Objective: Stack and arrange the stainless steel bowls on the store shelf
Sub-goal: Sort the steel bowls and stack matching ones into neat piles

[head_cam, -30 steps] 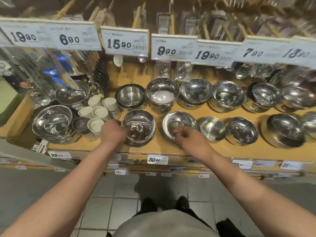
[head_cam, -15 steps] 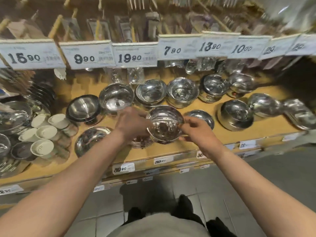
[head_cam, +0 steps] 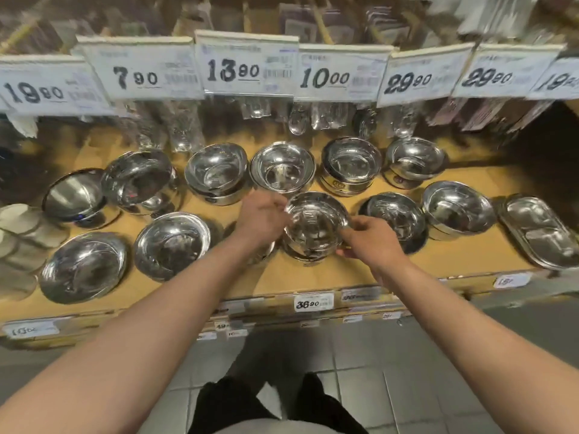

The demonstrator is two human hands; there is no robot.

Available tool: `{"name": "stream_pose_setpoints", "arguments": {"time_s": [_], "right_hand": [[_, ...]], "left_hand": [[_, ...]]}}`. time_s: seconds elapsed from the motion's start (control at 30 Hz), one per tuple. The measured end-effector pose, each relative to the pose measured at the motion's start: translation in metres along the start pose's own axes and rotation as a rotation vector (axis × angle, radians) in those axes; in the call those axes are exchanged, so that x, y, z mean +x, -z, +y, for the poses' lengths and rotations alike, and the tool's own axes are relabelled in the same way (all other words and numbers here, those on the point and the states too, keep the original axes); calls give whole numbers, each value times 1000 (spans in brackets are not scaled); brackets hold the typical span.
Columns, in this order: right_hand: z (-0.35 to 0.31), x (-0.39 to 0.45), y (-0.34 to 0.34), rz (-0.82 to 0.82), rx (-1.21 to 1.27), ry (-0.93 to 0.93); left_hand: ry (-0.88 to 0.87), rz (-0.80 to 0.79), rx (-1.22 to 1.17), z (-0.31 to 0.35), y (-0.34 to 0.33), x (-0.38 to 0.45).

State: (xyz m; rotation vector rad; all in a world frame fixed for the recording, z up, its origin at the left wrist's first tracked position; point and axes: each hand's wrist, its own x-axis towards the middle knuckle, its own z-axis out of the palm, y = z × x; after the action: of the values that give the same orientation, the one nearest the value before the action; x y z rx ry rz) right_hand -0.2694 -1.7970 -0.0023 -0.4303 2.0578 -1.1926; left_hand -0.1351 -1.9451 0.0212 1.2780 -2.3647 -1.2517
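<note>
- Warm, fairly dim light is cast from above; glare is seen on the steel bowls (head_cam: 316,225) all around the grip.
- Blur is found above the grip, on hanging packets (head_cam: 313,23).
- Edges are bent by wide-angle distortion.

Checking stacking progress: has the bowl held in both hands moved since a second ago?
Yes. The bowl was lifted off a stack at the shelf's front edge and carried rightward; left hand and right hand now hold it over another stack.

White paper price cards along the upper shelf edge read, left to right, 19.90 (head_cam: 34,93), 7.90 (head_cam: 136,78), 13.90 (head_cam: 233,70), 10.00 (head_cam: 324,79), 29.90 (head_cam: 407,83) and 29.90 (head_cam: 487,77). A small white tag on the wooden shelf's front lip reads 36.90 (head_cam: 308,304); its neighbours are too blurred to read.
</note>
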Motion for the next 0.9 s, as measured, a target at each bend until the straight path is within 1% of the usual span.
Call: {"name": "stream_pose_setpoints", "arguments": {"time_s": [0.07,0.2,0.33,0.43,0.6,0.77,0.9], "right_hand": [[6,12,0,-24,-27,-12],[17,25,-6,-67,-85,-19],[27,31,-11,8,-130,61],[28,35,-13,14,-177,71],[28,41,-6,-12,-188,105],[34,46,10,16,-200,104],[38,47,20,42,-233,150]], "left_hand": [[15,48,32,-2,-9,4],[79,63,106,-18,-20,11],[58,95,152,-27,-26,15],[96,102,138,-31,-33,15],[33,131,130,-33,-47,9],[-55,82,135,-19,-55,16],[-64,86,105,-13,-59,21]]}}
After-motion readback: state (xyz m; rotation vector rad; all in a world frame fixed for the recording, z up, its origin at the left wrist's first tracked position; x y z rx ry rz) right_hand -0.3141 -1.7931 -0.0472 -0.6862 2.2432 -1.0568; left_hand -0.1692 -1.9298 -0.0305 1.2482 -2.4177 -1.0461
